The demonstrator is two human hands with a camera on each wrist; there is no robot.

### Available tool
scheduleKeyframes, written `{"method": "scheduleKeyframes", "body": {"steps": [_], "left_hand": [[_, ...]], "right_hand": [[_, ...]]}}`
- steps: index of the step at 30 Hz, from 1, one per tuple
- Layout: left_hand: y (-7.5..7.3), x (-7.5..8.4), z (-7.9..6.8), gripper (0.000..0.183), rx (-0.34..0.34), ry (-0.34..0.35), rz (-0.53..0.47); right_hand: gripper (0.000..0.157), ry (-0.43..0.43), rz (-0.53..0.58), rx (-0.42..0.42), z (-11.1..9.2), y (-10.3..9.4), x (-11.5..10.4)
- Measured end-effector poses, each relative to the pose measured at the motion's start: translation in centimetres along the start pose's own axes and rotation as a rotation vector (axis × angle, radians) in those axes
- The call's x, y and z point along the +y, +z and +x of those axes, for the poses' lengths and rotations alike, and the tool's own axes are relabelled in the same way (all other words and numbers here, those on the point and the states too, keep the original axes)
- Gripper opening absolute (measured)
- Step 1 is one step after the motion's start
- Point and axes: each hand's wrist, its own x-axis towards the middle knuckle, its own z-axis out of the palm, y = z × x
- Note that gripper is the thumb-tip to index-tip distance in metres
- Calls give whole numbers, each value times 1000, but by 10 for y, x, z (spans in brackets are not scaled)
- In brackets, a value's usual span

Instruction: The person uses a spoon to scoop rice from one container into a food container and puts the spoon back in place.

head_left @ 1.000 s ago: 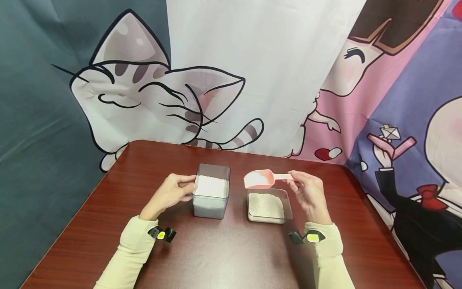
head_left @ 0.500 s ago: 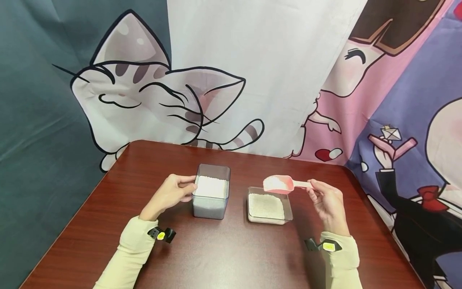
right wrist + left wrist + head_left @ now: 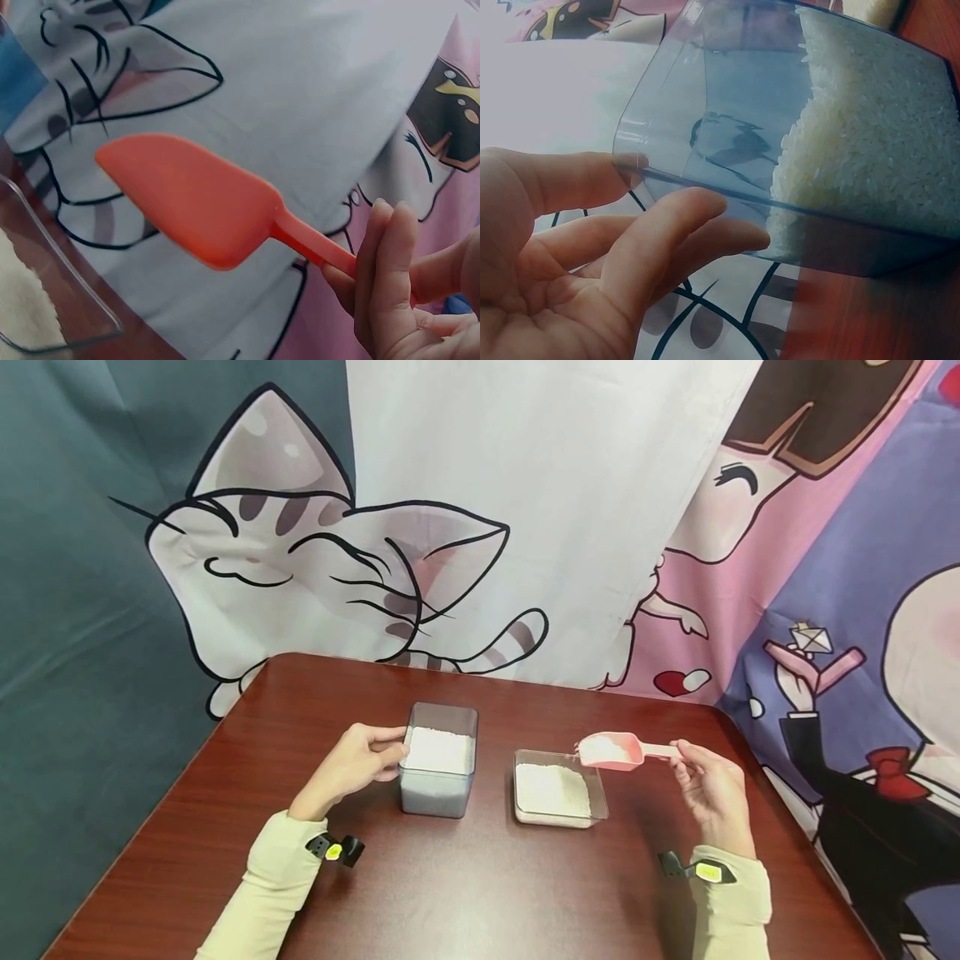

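Note:
A deep clear bluish box [image 3: 438, 793] stands on the table, with rice [image 3: 877, 135] inside. My left hand [image 3: 352, 764] touches its left side, the fingertips resting against the wall near the rim. To the right is a shallow clear container [image 3: 555, 818] holding pale grains [image 3: 551, 789]. My right hand [image 3: 712, 785] pinches the handle of a pink scoop [image 3: 611, 752], which carries a white heap of rice above that container's back right corner. A few grains show at the scoop's lip. In the right wrist view, only the scoop's underside shows.
Both containers stand on a reddish-brown wooden table [image 3: 480, 877], with a gap between them. A printed cloth [image 3: 570, 485] with cartoon figures hangs behind the table's back edge and along its right side.
My right hand has moved steadily to the right and a little nearer, carrying the loaded scoop from the gap side to the shallow container's right back corner. The left hand stays put.

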Motion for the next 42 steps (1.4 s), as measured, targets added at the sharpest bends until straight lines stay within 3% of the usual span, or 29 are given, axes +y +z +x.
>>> {"method": "scheduleKeyframes", "body": {"steps": [7, 15, 22, 42], "left_hand": [[0, 0, 1, 45, 1, 11, 8], [0, 2, -1, 45, -4, 7, 5], [0, 3, -2, 45, -6, 2, 8], [0, 2, -1, 46, -5, -2, 11]], "right_hand": [[23, 3, -13, 16, 1, -11, -6], [23, 8, -143, -14, 1, -18, -8], [22, -25, -192, -56, 0, -22, -10], [21, -167, -295, -88, -9, -10, -15]]}}
